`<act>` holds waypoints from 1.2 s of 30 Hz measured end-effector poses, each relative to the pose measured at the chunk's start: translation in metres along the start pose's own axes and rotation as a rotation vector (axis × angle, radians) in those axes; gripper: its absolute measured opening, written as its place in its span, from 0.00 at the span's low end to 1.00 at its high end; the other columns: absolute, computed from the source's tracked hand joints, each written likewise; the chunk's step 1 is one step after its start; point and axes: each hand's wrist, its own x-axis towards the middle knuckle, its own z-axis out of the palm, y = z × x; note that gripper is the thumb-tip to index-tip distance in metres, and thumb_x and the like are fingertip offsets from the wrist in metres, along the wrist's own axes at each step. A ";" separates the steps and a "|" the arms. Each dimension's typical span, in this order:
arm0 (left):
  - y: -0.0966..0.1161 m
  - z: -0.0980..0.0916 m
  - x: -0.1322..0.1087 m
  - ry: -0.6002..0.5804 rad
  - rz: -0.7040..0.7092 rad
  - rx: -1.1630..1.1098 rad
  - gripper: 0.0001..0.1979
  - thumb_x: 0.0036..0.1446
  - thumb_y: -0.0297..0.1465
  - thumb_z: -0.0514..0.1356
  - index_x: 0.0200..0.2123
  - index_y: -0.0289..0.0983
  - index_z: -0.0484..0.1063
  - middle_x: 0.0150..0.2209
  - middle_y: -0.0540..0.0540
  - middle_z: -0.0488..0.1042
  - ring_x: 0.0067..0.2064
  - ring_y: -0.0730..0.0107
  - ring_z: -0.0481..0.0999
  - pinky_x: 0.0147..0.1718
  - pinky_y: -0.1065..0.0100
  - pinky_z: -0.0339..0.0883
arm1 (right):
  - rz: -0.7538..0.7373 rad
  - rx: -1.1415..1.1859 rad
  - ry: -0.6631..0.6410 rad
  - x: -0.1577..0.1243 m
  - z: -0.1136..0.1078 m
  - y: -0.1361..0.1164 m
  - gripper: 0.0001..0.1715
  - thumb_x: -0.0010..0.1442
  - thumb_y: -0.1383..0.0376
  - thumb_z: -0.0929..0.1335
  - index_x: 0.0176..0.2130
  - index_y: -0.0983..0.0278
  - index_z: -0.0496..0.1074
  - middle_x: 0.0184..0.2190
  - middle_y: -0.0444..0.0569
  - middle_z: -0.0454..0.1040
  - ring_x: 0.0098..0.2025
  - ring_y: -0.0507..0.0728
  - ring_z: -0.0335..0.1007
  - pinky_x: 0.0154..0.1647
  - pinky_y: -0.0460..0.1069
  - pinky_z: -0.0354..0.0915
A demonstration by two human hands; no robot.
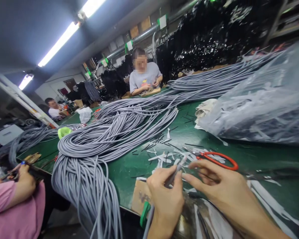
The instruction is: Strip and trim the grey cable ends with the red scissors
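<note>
My left hand (165, 196) is closed around a grey cable (173, 174), pinching it between thumb and fingers close to its end. The whitish tip (182, 162) sticks out past my fingertips. Just right of the tip, my right hand (214, 179) has its thumb and index finger apart, and I see nothing between them. Red-handled scissors (220, 158) lie on the green table behind my right hand. White scraps (161, 159) and short black pieces (151, 146) are scattered around the cable end.
A thick bundle of grey cables (109, 139) runs across the table (129, 166) and hangs over its edge. A clear plastic bag (261, 109) stands at the right. A co-worker in pink (17, 205) sits at the left; a person in grey (146, 74) works across the table.
</note>
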 end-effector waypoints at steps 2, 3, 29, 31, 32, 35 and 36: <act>0.002 0.001 -0.001 0.021 0.021 -0.045 0.11 0.52 0.20 0.60 0.33 0.35 0.82 0.27 0.44 0.81 0.27 0.65 0.79 0.27 0.70 0.71 | 0.089 0.144 -0.083 0.003 0.002 0.002 0.13 0.49 0.55 0.70 0.28 0.63 0.75 0.16 0.44 0.72 0.16 0.54 0.69 0.15 0.46 0.65; 0.003 0.001 -0.001 0.022 0.022 -0.057 0.11 0.52 0.20 0.60 0.33 0.35 0.82 0.27 0.44 0.82 0.27 0.65 0.79 0.27 0.70 0.72 | 0.115 0.209 -0.112 0.003 0.003 0.001 0.13 0.48 0.56 0.69 0.28 0.63 0.76 0.18 0.46 0.75 0.17 0.56 0.71 0.16 0.46 0.67; 0.012 0.003 0.018 -0.005 -0.207 -0.232 0.07 0.49 0.29 0.63 0.25 0.36 0.82 0.21 0.48 0.73 0.23 0.71 0.70 0.20 0.73 0.60 | 0.159 0.304 -0.183 0.004 -0.003 -0.005 0.11 0.47 0.60 0.67 0.23 0.62 0.76 0.16 0.45 0.72 0.19 0.56 0.71 0.18 0.46 0.67; 0.011 0.004 0.019 -0.005 -0.281 -0.311 0.07 0.48 0.31 0.64 0.23 0.35 0.81 0.19 0.50 0.70 0.22 0.72 0.67 0.19 0.74 0.58 | 0.138 0.291 -0.187 0.004 -0.005 -0.006 0.10 0.47 0.61 0.66 0.23 0.62 0.76 0.16 0.44 0.72 0.18 0.55 0.70 0.17 0.45 0.66; 0.010 0.005 0.019 0.004 -0.325 -0.362 0.08 0.47 0.33 0.64 0.22 0.34 0.80 0.19 0.51 0.68 0.21 0.73 0.66 0.19 0.73 0.57 | 0.124 0.284 -0.201 0.004 -0.006 -0.007 0.09 0.47 0.61 0.66 0.23 0.62 0.76 0.16 0.44 0.72 0.18 0.55 0.70 0.17 0.45 0.66; 0.010 0.008 0.018 0.028 -0.444 -0.473 0.12 0.45 0.36 0.64 0.19 0.33 0.74 0.17 0.53 0.64 0.20 0.76 0.60 0.19 0.74 0.55 | 0.083 0.261 -0.232 0.002 -0.006 -0.005 0.09 0.48 0.62 0.67 0.23 0.62 0.75 0.17 0.44 0.72 0.18 0.54 0.69 0.17 0.45 0.66; 0.010 0.008 0.018 0.027 -0.475 -0.487 0.13 0.45 0.37 0.64 0.19 0.33 0.72 0.16 0.54 0.62 0.19 0.77 0.59 0.19 0.74 0.54 | 0.075 0.255 -0.233 0.001 -0.005 -0.004 0.09 0.48 0.62 0.67 0.23 0.62 0.75 0.17 0.43 0.72 0.18 0.54 0.69 0.17 0.45 0.66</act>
